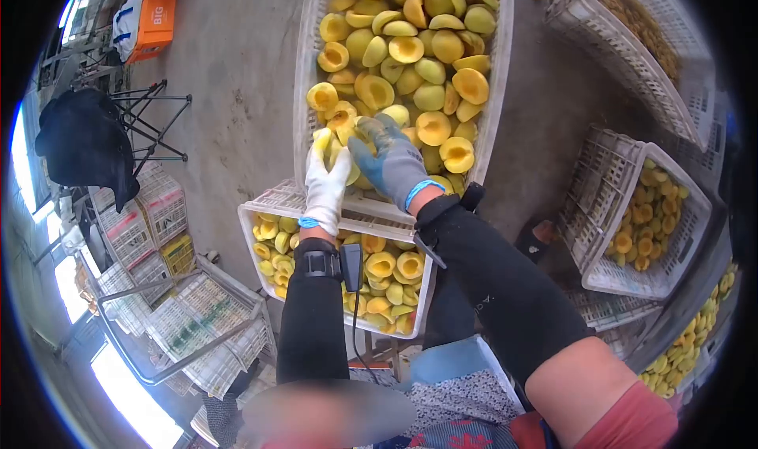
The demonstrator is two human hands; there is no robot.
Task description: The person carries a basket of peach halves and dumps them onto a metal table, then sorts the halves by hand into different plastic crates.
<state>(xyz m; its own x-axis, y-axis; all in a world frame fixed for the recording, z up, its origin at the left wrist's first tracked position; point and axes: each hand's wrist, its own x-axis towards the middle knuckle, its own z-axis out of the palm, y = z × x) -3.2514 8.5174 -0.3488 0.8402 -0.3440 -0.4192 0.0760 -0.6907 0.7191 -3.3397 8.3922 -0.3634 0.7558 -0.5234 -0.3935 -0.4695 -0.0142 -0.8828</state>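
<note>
Concrete floor and white crates fill the frame, with a long crate (495, 93) at upper centre heaped with yellow fruit halves (442, 46) and a lower crate (246, 228) just beneath the wrists. At centre I see the left hand (326, 184), white-gloved, curled around one fruit half (322, 139) at the heap's near edge. The grey-gloved right hand (392, 161) lies bent over the pile, and I cannot tell whether it grips anything. I judge this as picking through the heap; the next move calls for lifting that half clear without dislodging its neighbours.

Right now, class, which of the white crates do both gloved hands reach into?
The long crate at top centre, heaped with yellow fruit halves: the left hand and right hand lie on the fruit at its near end.
</note>
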